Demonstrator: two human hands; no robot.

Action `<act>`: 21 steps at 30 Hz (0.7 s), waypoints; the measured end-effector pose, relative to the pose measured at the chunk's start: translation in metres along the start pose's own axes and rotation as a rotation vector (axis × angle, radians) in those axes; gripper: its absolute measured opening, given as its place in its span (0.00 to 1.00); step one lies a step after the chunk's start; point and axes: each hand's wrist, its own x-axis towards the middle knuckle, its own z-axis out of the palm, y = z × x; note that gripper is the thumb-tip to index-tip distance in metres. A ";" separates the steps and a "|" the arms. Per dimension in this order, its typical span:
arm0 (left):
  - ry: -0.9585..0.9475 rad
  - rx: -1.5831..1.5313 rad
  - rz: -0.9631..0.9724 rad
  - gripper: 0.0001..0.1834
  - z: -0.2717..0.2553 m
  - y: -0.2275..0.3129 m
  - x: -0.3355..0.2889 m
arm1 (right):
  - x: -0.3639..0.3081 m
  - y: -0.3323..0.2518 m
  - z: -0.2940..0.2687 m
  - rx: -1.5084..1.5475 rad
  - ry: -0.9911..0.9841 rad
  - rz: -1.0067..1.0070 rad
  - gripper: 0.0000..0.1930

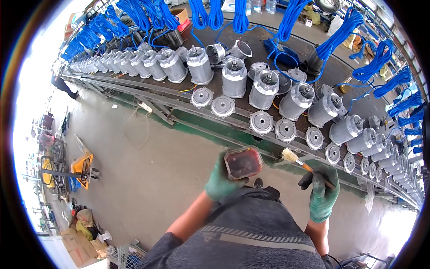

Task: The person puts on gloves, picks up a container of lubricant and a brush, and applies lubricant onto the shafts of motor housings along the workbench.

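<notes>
My left hand [222, 180], in a green glove, is closed round a small clear plastic tub [244, 163] with dark reddish grease-like stuff inside. In my right hand [323, 193], gloved in green with dark fingertips, is a paintbrush [308, 167]. Its pale bristles [289, 155] point up and left toward the bench, apart from the tub. Beyond both hands, round metal end covers [261, 122] lie in a row along the bench's front edge. Behind them stand silver motor housings [264, 89] with shafts pointing up.
Coiled blue cables [286, 20] hang above the long bench [179, 96], which curves across the view. A cast metal ring part [242, 49] lies behind the motors. To the left on the floor stands an orange pallet truck [82, 169]; cardboard boxes [77, 247] sit at lower left.
</notes>
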 end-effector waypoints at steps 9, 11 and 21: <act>-0.003 0.010 0.049 0.56 0.000 -0.004 -0.002 | 0.000 0.002 -0.001 0.001 -0.040 -0.023 0.29; -0.002 0.086 0.072 0.55 0.000 -0.002 -0.002 | -0.001 0.003 -0.001 -0.002 -0.053 -0.032 0.30; 0.002 0.043 0.059 0.52 -0.001 -0.001 -0.001 | -0.004 -0.003 0.007 -0.031 -0.055 -0.015 0.30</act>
